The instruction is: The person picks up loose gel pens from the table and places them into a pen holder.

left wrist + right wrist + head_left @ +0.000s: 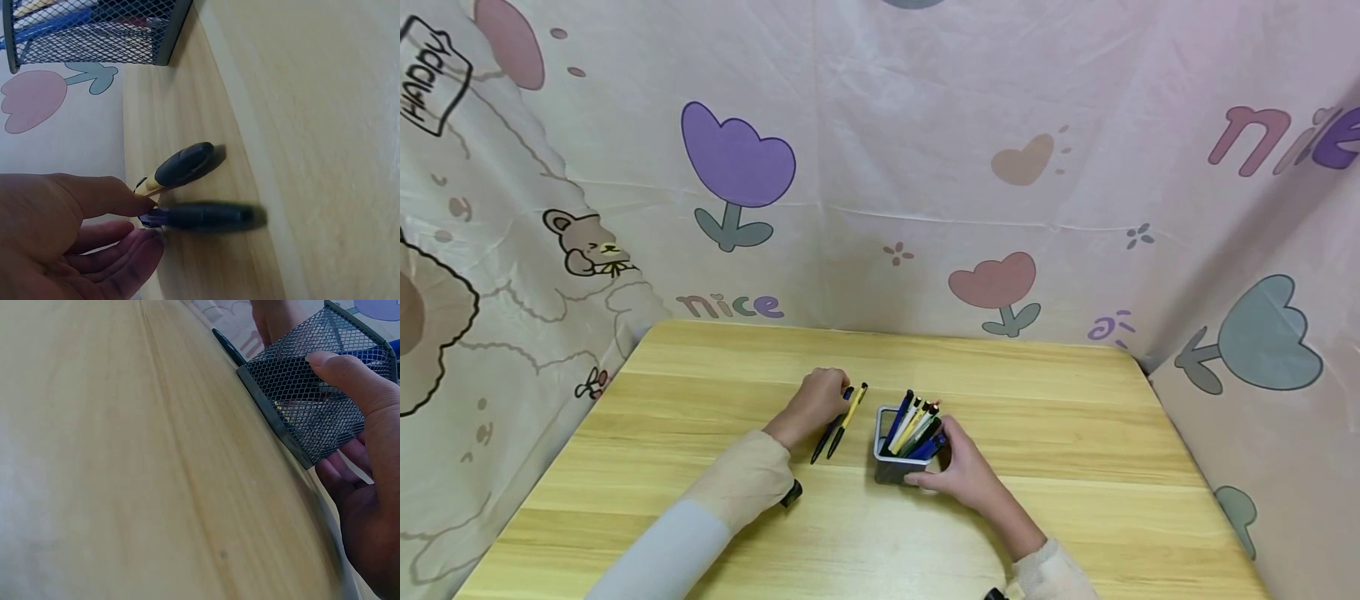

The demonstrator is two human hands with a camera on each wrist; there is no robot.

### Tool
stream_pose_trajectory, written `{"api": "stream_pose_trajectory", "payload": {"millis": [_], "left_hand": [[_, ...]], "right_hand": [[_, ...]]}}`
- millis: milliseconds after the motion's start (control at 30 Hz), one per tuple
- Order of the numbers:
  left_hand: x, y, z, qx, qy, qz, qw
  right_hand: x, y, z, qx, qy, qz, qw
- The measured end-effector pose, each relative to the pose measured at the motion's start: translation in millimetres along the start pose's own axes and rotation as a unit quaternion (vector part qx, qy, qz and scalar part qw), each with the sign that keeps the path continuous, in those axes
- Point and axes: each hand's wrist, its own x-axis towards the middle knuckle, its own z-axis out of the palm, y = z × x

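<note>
My left hand (pixel 817 404) pinches the top end of a dark blue pen (pixel 829 433) between thumb and fingers. In the left wrist view that pen's black grip (pixel 212 217) looks blurred. A yellow pen (pixel 847 421) with a black grip lies close beside it on the table, near my left thumb. My right hand (pixel 962 467) holds a mesh pen holder (pixel 901 472) from its right side, thumb across the front wall and fingers behind. The square holder stands upright with several pens (pixel 913 429) in it, blue, white, yellow and dark green among them.
The light wooden table (pixel 1045 392) reaches back to a printed curtain (pixel 865 167) of flowers and lettering, which also hangs along both sides. A small black object (pixel 792 493) shows by the left sleeve. Another dark piece (pixel 996 594) sits by the right sleeve.
</note>
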Motion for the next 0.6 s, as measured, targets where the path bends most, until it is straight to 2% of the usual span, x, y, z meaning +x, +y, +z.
{"api": "stream_pose_trajectory", "payload": {"millis": [400, 600], "left_hand": [[1.4, -1.0, -1.3, 0.007, -0.005, -0.014, 0.9999], [-0.3, -1.2, -3.9, -0.001, 0.011, -0.021, 0.9997]], "right_hand": [[0.0, -0.4, 0.7, 0.001, -0.001, 0.005, 1.0], [-0.4, -0.6, 0.7, 0.0, 0.003, 0.003, 1.0]]}}
